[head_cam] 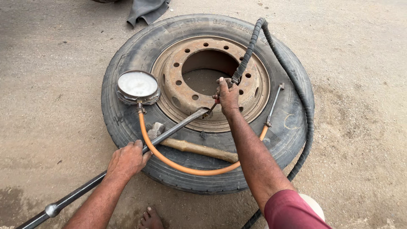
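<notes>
Left hand (127, 159) grips bar (169, 132) near tyre (127, 106); right hand (228, 96) closed on hose end (237, 76), prob. at valve. Keep it square, steady.

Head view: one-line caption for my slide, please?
Left hand grips long grey steel bar across large black truck tyre; right hand holds black air hose at rusty rim.

Dusty ground (360, 127) bears 1 tyre (127, 114) and, seemingly, grey cloth (146, 10).

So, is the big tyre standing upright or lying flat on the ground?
Lying flat. The tyre rests on its sidewall, its rusty rim facing up, and a pressure gauge and a hammer lie on it.
</notes>
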